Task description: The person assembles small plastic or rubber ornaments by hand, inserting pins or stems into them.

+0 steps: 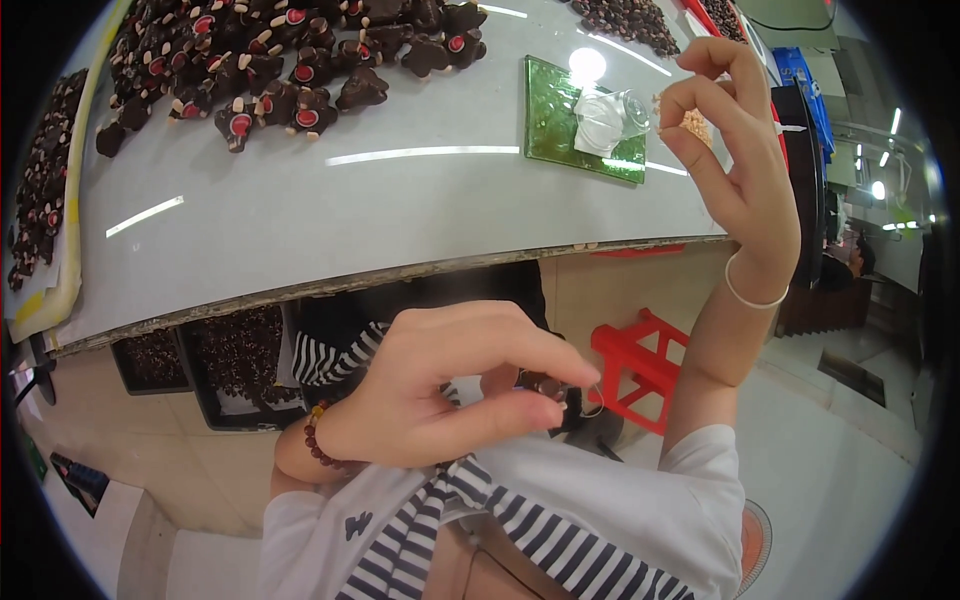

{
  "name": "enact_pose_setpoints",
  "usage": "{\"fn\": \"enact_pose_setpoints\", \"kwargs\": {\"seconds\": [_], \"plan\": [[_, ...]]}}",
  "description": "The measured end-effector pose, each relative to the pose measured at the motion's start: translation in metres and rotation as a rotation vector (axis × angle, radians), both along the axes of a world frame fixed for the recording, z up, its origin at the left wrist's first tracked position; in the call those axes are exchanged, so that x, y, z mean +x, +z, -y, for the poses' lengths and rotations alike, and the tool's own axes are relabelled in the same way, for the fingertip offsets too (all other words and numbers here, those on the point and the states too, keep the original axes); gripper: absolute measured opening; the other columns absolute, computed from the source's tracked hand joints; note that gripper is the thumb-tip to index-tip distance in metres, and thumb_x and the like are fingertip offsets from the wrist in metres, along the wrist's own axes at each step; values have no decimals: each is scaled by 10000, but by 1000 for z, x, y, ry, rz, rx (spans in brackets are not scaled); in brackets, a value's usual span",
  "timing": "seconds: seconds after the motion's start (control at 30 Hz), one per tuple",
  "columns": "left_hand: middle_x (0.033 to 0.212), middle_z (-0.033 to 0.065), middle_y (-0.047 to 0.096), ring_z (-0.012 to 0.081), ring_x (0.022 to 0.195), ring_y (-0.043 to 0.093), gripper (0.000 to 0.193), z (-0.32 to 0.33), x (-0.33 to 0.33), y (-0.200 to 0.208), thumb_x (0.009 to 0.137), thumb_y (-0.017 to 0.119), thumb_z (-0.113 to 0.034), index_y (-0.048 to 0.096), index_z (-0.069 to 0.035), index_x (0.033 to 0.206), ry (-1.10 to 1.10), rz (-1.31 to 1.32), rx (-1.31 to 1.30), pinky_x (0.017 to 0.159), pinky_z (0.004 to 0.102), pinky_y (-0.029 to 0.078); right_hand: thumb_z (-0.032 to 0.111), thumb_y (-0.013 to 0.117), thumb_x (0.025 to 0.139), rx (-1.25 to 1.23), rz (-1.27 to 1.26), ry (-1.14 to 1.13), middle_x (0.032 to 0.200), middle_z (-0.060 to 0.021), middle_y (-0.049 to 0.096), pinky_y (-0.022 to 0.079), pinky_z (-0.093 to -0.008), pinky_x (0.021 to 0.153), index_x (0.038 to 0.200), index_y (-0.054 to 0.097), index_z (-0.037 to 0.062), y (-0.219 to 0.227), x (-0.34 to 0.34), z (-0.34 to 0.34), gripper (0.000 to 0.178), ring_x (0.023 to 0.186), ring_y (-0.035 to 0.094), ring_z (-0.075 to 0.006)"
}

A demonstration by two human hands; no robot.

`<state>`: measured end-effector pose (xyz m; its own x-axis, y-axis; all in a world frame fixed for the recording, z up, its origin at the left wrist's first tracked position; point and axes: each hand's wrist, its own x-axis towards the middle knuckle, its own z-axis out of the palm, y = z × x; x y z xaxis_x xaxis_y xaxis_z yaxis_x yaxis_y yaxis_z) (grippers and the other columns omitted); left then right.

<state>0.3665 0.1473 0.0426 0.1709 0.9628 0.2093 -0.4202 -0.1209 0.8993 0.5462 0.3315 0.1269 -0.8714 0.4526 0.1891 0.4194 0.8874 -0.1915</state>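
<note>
My left hand [440, 385], with a beaded bracelet at its wrist, is held in front of my chest below the table edge. Its thumb and fingers close around a small dark brown figure [545, 386], mostly hidden by them. Out over the table's right part, my right hand [745, 150] has its thumb and index finger pressed together in a pinch; anything between the tips is too small to make out. Beside those fingertips lies a small heap of beige bits [697, 125]. Just left of it, a green square plate [548, 110] carries a clear small cup [634, 112] and a white crumpled piece [598, 122].
Many dark brown figures with red and beige parts [300, 75] cover the white table's [400, 200] far left. More small pieces [630, 22] lie at the back. Bins of dark pieces [240, 350] stand below the table edge, and a red stool [640, 365] is at the right.
</note>
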Motion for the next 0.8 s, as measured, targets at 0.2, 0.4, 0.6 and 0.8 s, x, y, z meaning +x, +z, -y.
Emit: {"fn": "enact_pose_setpoints", "kwargs": {"seconds": [0.2, 0.4, 0.6, 0.8], "plan": [[747, 86, 637, 117, 607, 520, 204, 0, -8, -2, 688, 738, -68, 650, 23, 850, -81, 75, -10, 529, 214, 400, 40, 600, 715, 24, 101, 53, 1076, -122, 445, 359, -315, 824, 789, 545, 24, 0, -8, -4, 93, 900, 428, -235], [727, 81, 598, 104, 624, 502, 241, 4, 0, 1, 703, 739, -77, 601, 19, 877, 5, 295, -158, 558, 210, 397, 27, 597, 704, 23, 79, 69, 1078, -125, 442, 362, -308, 818, 785, 533, 23, 2, -7, -1, 103, 864, 432, -215], [919, 88, 605, 53, 628, 540, 219, 5, 2, -12, 818, 638, -76, 570, 26, 1000, -13, 606, -118, 559, 186, 410, 50, 613, 760, -585, -523, 60, 893, -81, 395, 462, -352, 745, 693, 499, 66, -18, -15, 69, 132, 812, 566, -238], [884, 82, 591, 57, 688, 565, 288, 4, 6, -12, 892, 573, -241, 530, 1, 1041, -180, 850, -319, 430, 133, 325, -60, 618, 716, -734, -694, 55, 914, -74, 378, 537, -429, 757, 688, 499, 97, -41, -24, 104, 199, 707, 625, -262]]}}
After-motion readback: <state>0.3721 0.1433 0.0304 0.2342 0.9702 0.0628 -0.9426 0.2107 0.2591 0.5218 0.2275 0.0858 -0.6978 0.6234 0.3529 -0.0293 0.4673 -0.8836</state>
